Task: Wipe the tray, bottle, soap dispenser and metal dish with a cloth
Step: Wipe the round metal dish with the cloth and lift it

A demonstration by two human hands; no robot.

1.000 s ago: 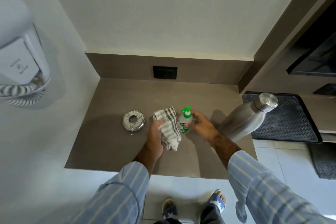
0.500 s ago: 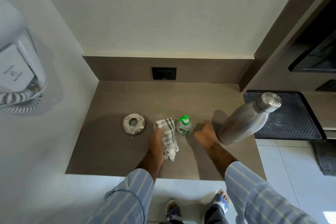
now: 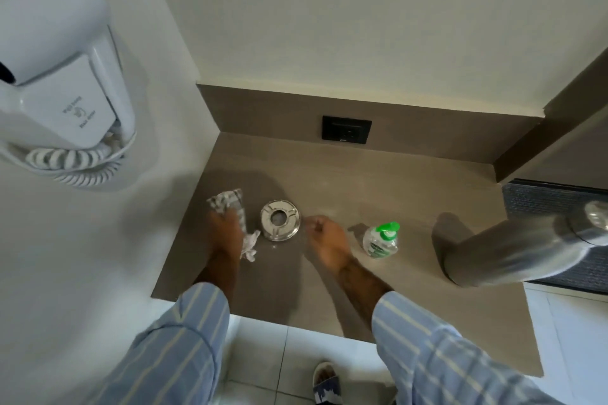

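Note:
On the brown counter (image 3: 378, 194) a round metal dish (image 3: 280, 220) with a hole in its middle lies between my two hands. My left hand (image 3: 225, 233) is to its left, shut on a grey-and-white checked cloth (image 3: 230, 207) that rests on the counter. My right hand (image 3: 327, 240) hovers just right of the dish, fingers loosely curled and holding nothing. A clear soap dispenser (image 3: 381, 240) with a green pump stands to the right of that hand. Further right stands a steel bottle (image 3: 513, 246), blurred, beside the black tray (image 3: 552, 197).
A white wall-mounted hair dryer (image 3: 56, 69) with a coiled cord hangs at the upper left. A black socket (image 3: 346, 129) sits in the back splash. The counter's front edge runs below my forearms; white floor tiles and my sandalled foot (image 3: 325, 381) lie beneath.
My right hand has let go of the soap dispenser and moved left towards the metal dish. My left hand carried the cloth to the left of the dish. The view swung left.

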